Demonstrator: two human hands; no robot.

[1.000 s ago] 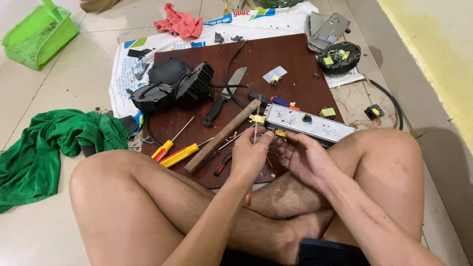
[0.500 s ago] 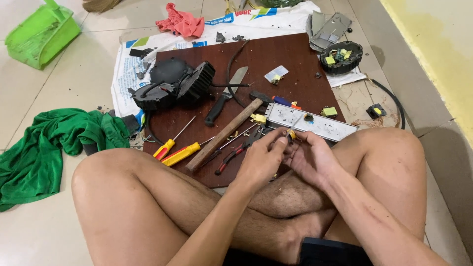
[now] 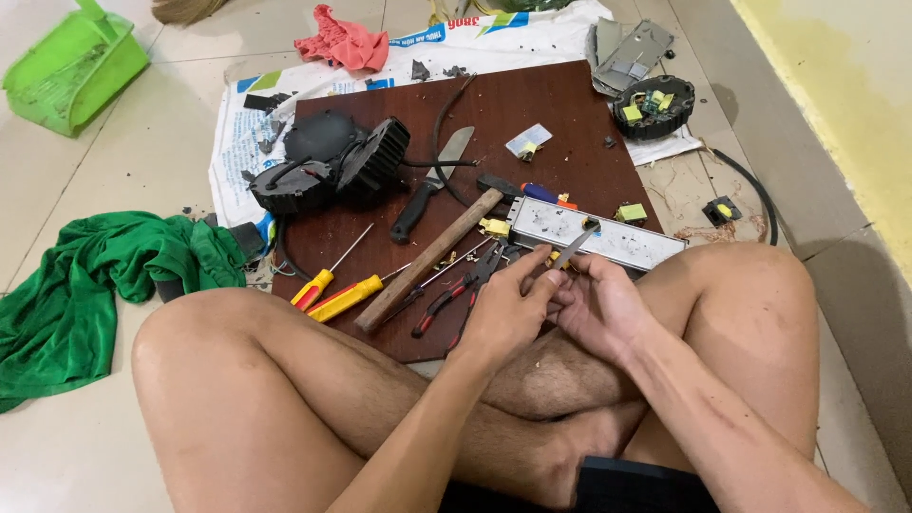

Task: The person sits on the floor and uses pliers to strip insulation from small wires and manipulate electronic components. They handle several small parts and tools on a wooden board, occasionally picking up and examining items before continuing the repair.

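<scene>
Both my hands have drawn back toward my crossed legs: left hand [image 3: 508, 309] and right hand [image 3: 598, 309] pinch a thin metal strip [image 3: 574, 249] (flat, grey) above the board's [image 3: 570, 104] near edge. Beyond, a round black housing [image 3: 654, 106] holds yellow parts.

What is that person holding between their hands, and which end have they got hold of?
A thin grey metal strip. The left hand and right hand pinch its lower end between their fingertips; the upper end sticks up free over the long grey circuit board.
</scene>
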